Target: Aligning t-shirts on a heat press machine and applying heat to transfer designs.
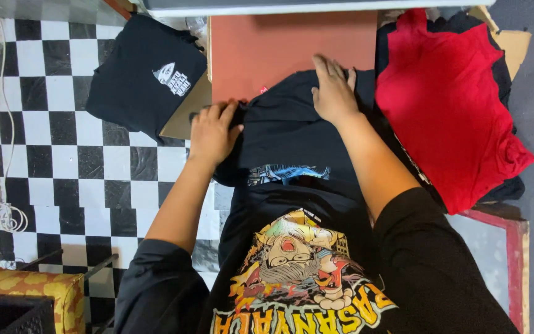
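A black T-shirt (285,133) with a blue print near its lower edge lies bunched over the near side of a reddish-brown flat board (267,46). My left hand (213,133) grips the shirt's left edge with curled fingers. My right hand (334,89) presses flat on the shirt's upper right part, fingers spread toward the board. I wear a black shirt with a colourful cartoon print.
A folded black shirt with a white print (146,74) lies on cardboard at the left. A red garment (449,105) tops a dark pile at the right. Black-and-white checkered floor (63,154) lies left, with white cable and a patterned yellow stool (29,287).
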